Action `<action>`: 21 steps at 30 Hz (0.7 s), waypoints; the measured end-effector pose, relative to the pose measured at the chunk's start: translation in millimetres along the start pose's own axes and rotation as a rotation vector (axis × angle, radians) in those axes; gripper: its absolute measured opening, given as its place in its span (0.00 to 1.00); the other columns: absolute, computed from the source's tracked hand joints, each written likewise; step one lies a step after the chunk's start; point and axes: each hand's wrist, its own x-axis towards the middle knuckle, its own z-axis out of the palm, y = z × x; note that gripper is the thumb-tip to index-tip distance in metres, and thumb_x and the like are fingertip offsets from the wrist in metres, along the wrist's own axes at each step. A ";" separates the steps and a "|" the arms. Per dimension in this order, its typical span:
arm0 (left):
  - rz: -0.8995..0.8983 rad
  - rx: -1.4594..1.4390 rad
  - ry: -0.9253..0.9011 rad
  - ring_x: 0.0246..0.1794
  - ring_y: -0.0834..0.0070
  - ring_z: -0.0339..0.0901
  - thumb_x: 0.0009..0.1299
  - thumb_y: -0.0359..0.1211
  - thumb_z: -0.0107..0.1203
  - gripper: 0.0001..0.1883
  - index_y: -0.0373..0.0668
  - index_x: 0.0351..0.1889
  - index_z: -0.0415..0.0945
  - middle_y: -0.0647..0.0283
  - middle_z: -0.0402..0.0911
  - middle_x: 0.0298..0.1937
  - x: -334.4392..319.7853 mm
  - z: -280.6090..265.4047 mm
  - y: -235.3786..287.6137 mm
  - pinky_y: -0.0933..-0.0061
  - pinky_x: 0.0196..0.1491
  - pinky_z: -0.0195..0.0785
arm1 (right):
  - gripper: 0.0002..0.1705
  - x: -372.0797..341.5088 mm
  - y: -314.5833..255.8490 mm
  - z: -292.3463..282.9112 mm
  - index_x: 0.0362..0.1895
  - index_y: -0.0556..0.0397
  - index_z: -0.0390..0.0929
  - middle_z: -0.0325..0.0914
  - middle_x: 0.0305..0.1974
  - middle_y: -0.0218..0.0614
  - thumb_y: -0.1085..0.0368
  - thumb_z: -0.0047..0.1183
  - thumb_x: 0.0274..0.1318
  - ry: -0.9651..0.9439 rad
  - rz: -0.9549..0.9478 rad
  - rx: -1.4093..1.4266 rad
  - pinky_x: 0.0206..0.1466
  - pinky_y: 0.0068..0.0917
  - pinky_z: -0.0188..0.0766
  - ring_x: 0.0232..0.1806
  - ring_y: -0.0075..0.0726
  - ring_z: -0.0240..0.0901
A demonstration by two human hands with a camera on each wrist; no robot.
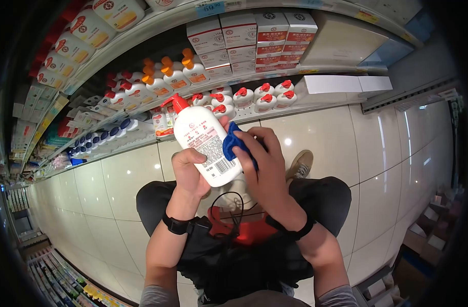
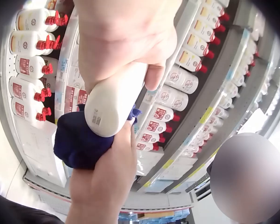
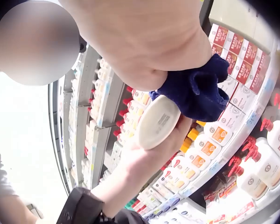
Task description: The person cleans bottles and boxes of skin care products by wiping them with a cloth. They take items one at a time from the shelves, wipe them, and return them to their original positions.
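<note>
My left hand (image 1: 189,171) grips a white pump bottle (image 1: 206,138) with a red pump head, its thumb across the printed label near the barcode. The bottle is tilted, pump toward the shelf. A bunched blue cloth (image 1: 234,146) is held in my right hand (image 1: 267,163), against the bottle's right side. In the left wrist view the bottle's white base (image 2: 102,112) faces the camera, the dark blue cloth (image 2: 79,140) beside it. The right wrist view shows the cloth (image 3: 196,88) bunched under the right hand, next to the bottle's base (image 3: 159,122).
Ahead, a low shelf holds red-pump bottles (image 1: 264,97), with orange-capped bottles (image 1: 172,77) and stacked boxes (image 1: 239,36) above. Larger bottles (image 1: 90,25) line the upper left. A white box (image 1: 331,84) sits right of the low bottles. Tiled floor (image 1: 382,148) extends around my knees and a shoe (image 1: 301,165).
</note>
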 end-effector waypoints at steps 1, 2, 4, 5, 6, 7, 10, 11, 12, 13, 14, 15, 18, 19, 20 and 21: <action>0.040 -0.018 0.021 0.73 0.51 0.71 0.47 0.28 0.49 0.50 0.33 0.77 0.58 0.43 0.70 0.73 0.2 0.2 2.6 0.49 0.75 0.68 | 0.19 -5.0 -4.2 1.9 0.56 0.51 0.82 0.74 0.50 0.41 0.67 0.63 0.59 0.031 -0.111 -0.076 0.50 0.44 0.73 0.48 0.50 0.71; 0.048 -0.020 0.025 0.73 0.51 0.71 0.47 0.28 0.49 0.50 0.33 0.77 0.58 0.43 0.70 0.73 0.2 0.7 4.5 0.49 0.75 0.68 | 0.20 -9.1 -8.4 3.0 0.55 0.51 0.83 0.74 0.50 0.41 0.68 0.63 0.57 0.063 -0.222 -0.152 0.49 0.45 0.73 0.48 0.50 0.71; 0.107 0.008 0.071 0.74 0.50 0.70 0.48 0.28 0.48 0.50 0.33 0.78 0.56 0.43 0.70 0.73 0.1 1.1 6.7 0.48 0.78 0.64 | 0.24 -17.2 -15.7 1.7 0.57 0.48 0.83 0.73 0.50 0.38 0.69 0.65 0.53 -0.012 -0.327 -0.285 0.49 0.37 0.73 0.43 0.46 0.73; 0.104 0.004 0.082 0.73 0.50 0.71 0.49 0.28 0.48 0.49 0.33 0.78 0.57 0.43 0.70 0.73 -1.1 -0.7 8.5 0.48 0.78 0.63 | 0.26 -22.7 -19.4 6.0 0.57 0.46 0.83 0.74 0.50 0.38 0.69 0.65 0.50 -0.064 -0.414 -0.333 0.49 0.38 0.73 0.43 0.46 0.73; 0.107 0.002 0.086 0.73 0.50 0.71 0.49 0.28 0.48 0.49 0.33 0.78 0.57 0.43 0.70 0.73 -1.6 -4.9 10.3 0.48 0.78 0.63 | 0.28 -25.8 -21.9 9.1 0.57 0.44 0.83 0.74 0.49 0.38 0.70 0.66 0.47 -0.115 -0.501 -0.381 0.48 0.39 0.74 0.43 0.46 0.72; 0.080 -0.007 0.064 0.73 0.51 0.71 0.49 0.28 0.48 0.49 0.33 0.77 0.57 0.43 0.70 0.73 -1.3 -10.6 11.7 0.48 0.78 0.63 | 0.28 -26.1 -23.0 10.4 0.55 0.44 0.84 0.75 0.49 0.38 0.70 0.65 0.44 -0.118 -0.525 -0.396 0.48 0.40 0.74 0.43 0.47 0.72; 0.084 0.016 0.077 0.72 0.51 0.72 0.49 0.28 0.48 0.49 0.33 0.77 0.58 0.42 0.71 0.72 0.4 -10.0 8.8 0.48 0.76 0.65 | 0.26 -14.4 -10.1 9.0 0.54 0.45 0.85 0.74 0.49 0.38 0.70 0.65 0.46 -0.044 -0.389 -0.362 0.48 0.40 0.73 0.44 0.47 0.72; 0.118 0.048 0.109 0.71 0.51 0.73 0.49 0.29 0.48 0.49 0.33 0.77 0.58 0.42 0.72 0.72 1.4 -8.1 7.9 0.48 0.75 0.67 | 0.26 -11.1 -5.9 8.5 0.54 0.45 0.85 0.74 0.49 0.38 0.70 0.65 0.46 -0.044 -0.395 -0.362 0.48 0.40 0.73 0.44 0.47 0.72; 0.123 0.047 0.106 0.71 0.51 0.73 0.49 0.29 0.48 0.49 0.33 0.77 0.58 0.42 0.72 0.72 0.5 -8.9 8.4 0.48 0.75 0.67 | 0.27 -8.2 -2.2 7.5 0.54 0.46 0.84 0.74 0.49 0.38 0.70 0.64 0.45 0.016 -0.311 -0.320 0.46 0.39 0.75 0.44 0.48 0.72; 0.100 0.030 0.064 0.70 0.51 0.74 0.49 0.29 0.48 0.49 0.34 0.77 0.58 0.42 0.72 0.71 -0.5 -10.8 8.0 0.48 0.74 0.68 | 0.27 -5.7 -1.1 6.3 0.54 0.47 0.83 0.74 0.50 0.38 0.71 0.63 0.43 0.078 -0.228 -0.278 0.44 0.37 0.76 0.43 0.49 0.71; 0.076 0.015 0.019 0.69 0.50 0.75 0.48 0.30 0.49 0.49 0.35 0.77 0.58 0.41 0.73 0.70 -0.3 -12.4 7.3 0.48 0.73 0.70 | 0.27 -6.2 -5.3 4.2 0.54 0.47 0.83 0.74 0.50 0.38 0.71 0.63 0.43 0.082 -0.236 -0.280 0.44 0.37 0.76 0.43 0.49 0.71; 0.068 -0.038 -0.019 0.69 0.49 0.75 0.48 0.31 0.49 0.50 0.36 0.78 0.58 0.40 0.73 0.70 0.5 -13.7 6.7 0.48 0.71 0.72 | 0.28 -10.7 -12.8 1.3 0.55 0.46 0.84 0.73 0.50 0.37 0.71 0.64 0.43 0.036 -0.309 -0.278 0.44 0.37 0.75 0.43 0.49 0.71; -0.003 -0.131 -0.090 0.65 0.50 0.79 0.47 0.30 0.55 0.50 0.34 0.76 0.59 0.39 0.75 0.68 -4.2 -6.8 15.1 0.47 0.71 0.72 | 0.31 -22.5 -20.5 -1.0 0.56 0.44 0.85 0.73 0.52 0.35 0.72 0.65 0.40 0.001 -0.453 -0.272 0.43 0.36 0.76 0.42 0.48 0.70; 0.000 -0.126 -0.095 0.65 0.50 0.79 0.47 0.30 0.55 0.50 0.34 0.76 0.59 0.39 0.75 0.68 -4.9 -8.6 15.6 0.47 0.71 0.72 | 0.30 -24.2 -21.2 -3.5 0.55 0.45 0.85 0.73 0.51 0.36 0.71 0.66 0.41 -0.016 -0.460 -0.232 0.45 0.39 0.74 0.43 0.48 0.70; -0.019 -0.137 -0.181 0.66 0.51 0.78 0.50 0.31 0.55 0.49 0.32 0.76 0.59 0.40 0.75 0.68 -4.7 -12.5 14.4 0.50 0.71 0.72 | 0.28 -24.2 -21.3 -5.7 0.55 0.45 0.86 0.73 0.50 0.37 0.71 0.67 0.43 -0.033 -0.465 -0.193 0.48 0.41 0.72 0.45 0.48 0.70; -0.041 -0.149 -0.267 0.67 0.51 0.77 0.52 0.32 0.56 0.48 0.30 0.77 0.59 0.41 0.74 0.69 -4.4 -14.7 12.5 0.52 0.71 0.72 | 0.30 -23.1 -21.1 -7.2 0.55 0.45 0.86 0.73 0.51 0.37 0.72 0.68 0.41 -0.039 -0.459 -0.189 0.48 0.42 0.72 0.44 0.48 0.71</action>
